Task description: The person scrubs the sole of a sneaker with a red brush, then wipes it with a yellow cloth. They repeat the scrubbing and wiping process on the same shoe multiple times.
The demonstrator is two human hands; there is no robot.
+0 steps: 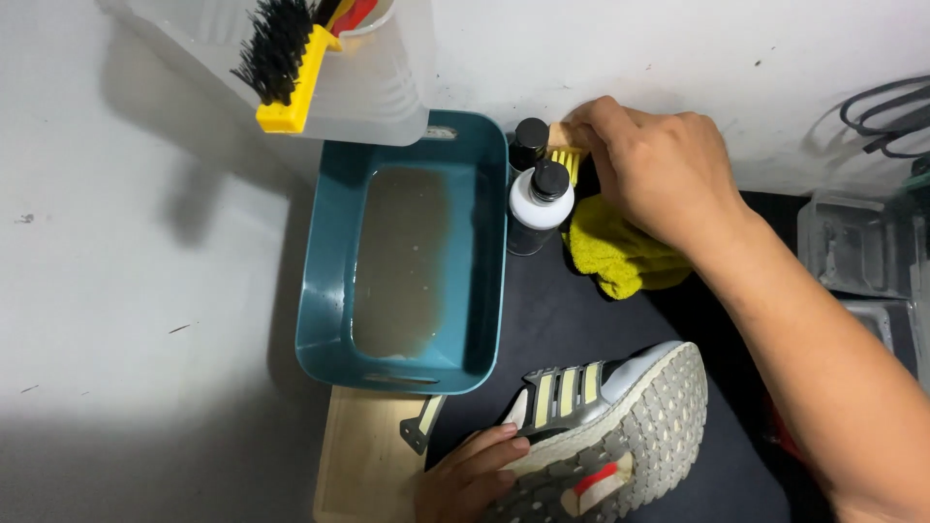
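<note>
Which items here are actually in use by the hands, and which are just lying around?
In use:
- shoe, held by left hand
- small brush, gripped by right hand

Lying about:
- teal basin of murky water
- two bottles
- yellow cloth
- black-bristled brush
- wooden board

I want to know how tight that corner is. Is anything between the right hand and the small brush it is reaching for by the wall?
Nothing visible does: the right hand already has its fingertips on the brush. Two black-capped bottles stand close on the brush's basin side, and a yellow cloth lies under the hand.
</note>
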